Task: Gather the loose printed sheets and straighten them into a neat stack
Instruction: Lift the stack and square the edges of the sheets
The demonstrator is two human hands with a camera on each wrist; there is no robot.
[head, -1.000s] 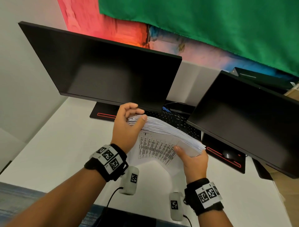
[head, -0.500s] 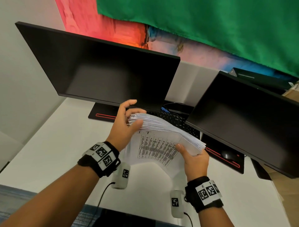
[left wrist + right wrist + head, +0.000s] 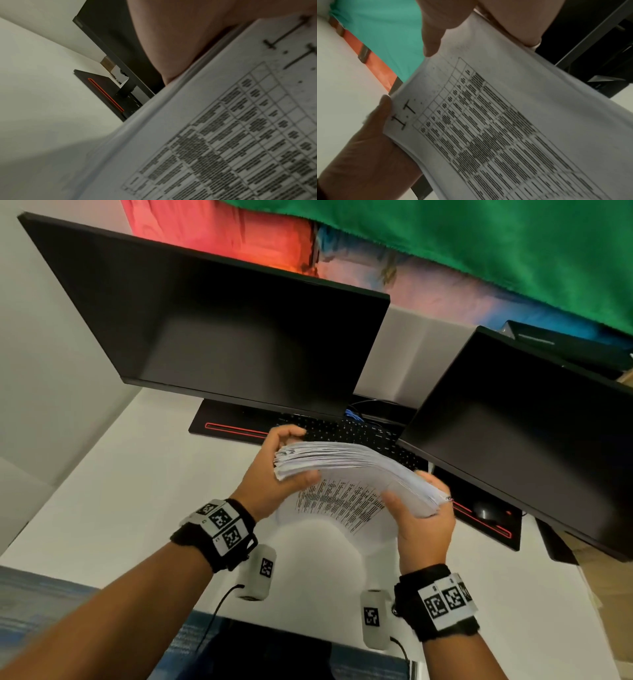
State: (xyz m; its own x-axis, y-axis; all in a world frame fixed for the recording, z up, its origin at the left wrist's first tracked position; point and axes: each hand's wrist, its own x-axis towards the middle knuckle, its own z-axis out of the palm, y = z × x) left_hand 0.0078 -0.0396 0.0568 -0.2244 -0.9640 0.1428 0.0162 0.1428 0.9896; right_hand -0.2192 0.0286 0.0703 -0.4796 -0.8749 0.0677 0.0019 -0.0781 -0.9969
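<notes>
A thick stack of printed sheets [image 3: 346, 470] is held in the air above the white desk [image 3: 113, 491], bowed upward in the middle. Its underside shows a printed table [image 3: 488, 128], seen close in both wrist views [image 3: 231, 142]. My left hand [image 3: 274, 474] grips the stack's left end, thumb underneath and fingers curled over the top. My right hand [image 3: 419, 517] grips the right end, thumb on the printed underside. The sheet edges at the left end are uneven.
Two dark monitors stand behind, the large one [image 3: 222, 337] at the left and another [image 3: 524, 440] at the right. A black keyboard [image 3: 363, 433] lies on a black desk mat with red trim [image 3: 233, 426]. A mouse [image 3: 484, 510] sits under the right monitor.
The stack has bowed more and its spread sheets have drawn closer together. My left hand's fingers have curled down over the top of the left end. Both hands keep their hold.
</notes>
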